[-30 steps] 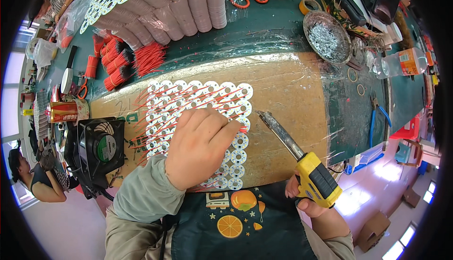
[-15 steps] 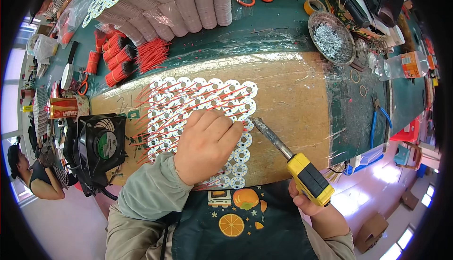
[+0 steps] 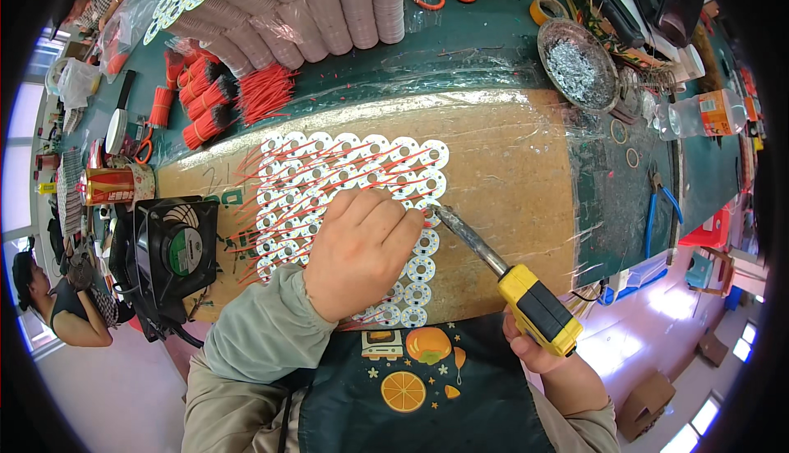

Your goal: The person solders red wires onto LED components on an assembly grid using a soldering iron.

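Slightly leftward since the earlier frame has moved the yellow-and-black soldering iron with a metal barrel (image 3: 538,309), its tip now at one of the white ring-shaped circuit boards (image 3: 342,176). Left of the left grip (image 3: 362,243) stands a black square fan (image 3: 185,243), perhaps for fumes. Under and around that grip, the boards lie in tight rows, likely for quick reach. Its fingers curl near a thin red wire (image 3: 428,216); whether they pinch it, I cannot tell. The right grip (image 3: 534,358) is clenched around the iron's handle, presumably to keep skin off hot metal. Ahead and rightward of it sits a round metal bowl of silvery scraps (image 3: 593,101), probably kept handy.
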`<action>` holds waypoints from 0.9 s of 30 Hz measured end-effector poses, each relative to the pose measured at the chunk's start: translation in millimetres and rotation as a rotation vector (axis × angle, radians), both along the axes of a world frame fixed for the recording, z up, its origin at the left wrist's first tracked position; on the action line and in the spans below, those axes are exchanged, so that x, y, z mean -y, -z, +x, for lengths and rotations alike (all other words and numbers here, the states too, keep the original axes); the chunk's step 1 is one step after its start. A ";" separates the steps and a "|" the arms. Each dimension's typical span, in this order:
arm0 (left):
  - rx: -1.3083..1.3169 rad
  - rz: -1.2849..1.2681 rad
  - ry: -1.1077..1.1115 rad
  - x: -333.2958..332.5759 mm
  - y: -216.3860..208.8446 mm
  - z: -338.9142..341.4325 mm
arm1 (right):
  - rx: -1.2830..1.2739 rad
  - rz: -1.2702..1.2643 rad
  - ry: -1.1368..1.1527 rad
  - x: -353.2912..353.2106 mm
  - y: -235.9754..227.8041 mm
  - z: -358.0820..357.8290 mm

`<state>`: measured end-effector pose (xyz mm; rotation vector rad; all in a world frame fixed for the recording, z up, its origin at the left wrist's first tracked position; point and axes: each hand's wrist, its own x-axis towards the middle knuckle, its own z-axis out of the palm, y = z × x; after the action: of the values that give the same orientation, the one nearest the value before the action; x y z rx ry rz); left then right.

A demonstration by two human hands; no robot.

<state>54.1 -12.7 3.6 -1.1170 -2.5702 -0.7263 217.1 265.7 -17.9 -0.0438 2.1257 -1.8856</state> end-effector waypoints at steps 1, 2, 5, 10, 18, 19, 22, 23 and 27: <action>0.000 0.001 0.000 0.1 0.0 0.0 | -0.023 0.013 -0.005 -0.3 0.9 0.1; 0.003 -0.003 0.004 0.5 -0.2 -0.1 | -0.045 -0.001 -0.015 -0.7 1.3 0.4; 0.011 -0.013 0.007 0.8 -0.9 0.2 | -0.021 0.017 0.000 -1.1 1.2 1.3; 0.017 -0.025 0.009 0.6 -1.6 0.7 | -0.030 0.057 0.013 1.5 -0.9 0.7; 0.022 -0.062 0.002 0.9 -1.8 1.2 | 0.002 -0.070 0.072 2.5 -3.2 0.9; 0.018 -0.056 0.004 0.9 -1.8 1.4 | 0.003 -0.076 0.067 1.9 -3.0 1.3; 0.018 -0.060 0.007 0.1 -1.9 2.2 | -0.004 -0.105 0.069 1.2 -1.1 2.9; 0.023 -0.063 -0.004 -0.2 -2.3 2.7 | 0.010 -0.154 0.082 1.2 -0.7 3.7; 0.010 -0.056 -0.054 -2.4 -4.9 4.2 | 0.007 -0.149 0.103 0.8 -0.4 6.6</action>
<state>58.3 -10.3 8.5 -1.0586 -2.6332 -0.6528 223.7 264.9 -17.5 0.0419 2.0146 -2.0968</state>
